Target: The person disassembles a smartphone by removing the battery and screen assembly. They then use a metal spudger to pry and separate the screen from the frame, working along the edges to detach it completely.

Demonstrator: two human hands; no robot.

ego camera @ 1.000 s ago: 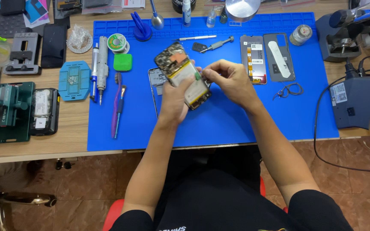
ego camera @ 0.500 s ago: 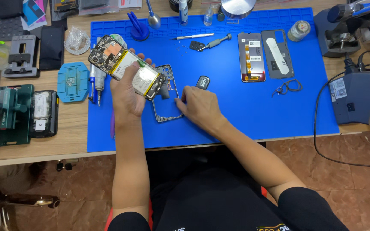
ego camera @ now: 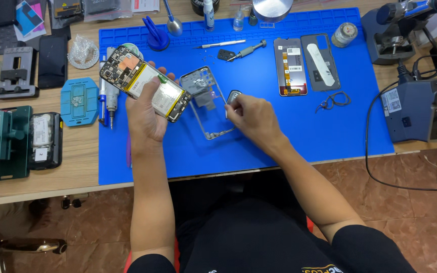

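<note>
The left hand (ego camera: 145, 108) grips an opened phone (ego camera: 145, 83) above the blue mat's (ego camera: 299, 126) left half; the right hand (ego camera: 251, 116) pinches a small dark part (ego camera: 234, 95) beside the metal frame (ego camera: 208, 103).

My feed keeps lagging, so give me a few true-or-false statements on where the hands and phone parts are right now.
1. The left hand holds the opened phone above the blue mat. True.
2. The right hand grips the screwdriver. False: the screwdriver lies untouched near the top of the mat; the right hand is at a small dark part beside the metal frame.
3. The metal frame lies flat on the mat. True.
4. The two phone panels sit left of the opened phone. False: they lie to the right, near the mat's far side.
</note>
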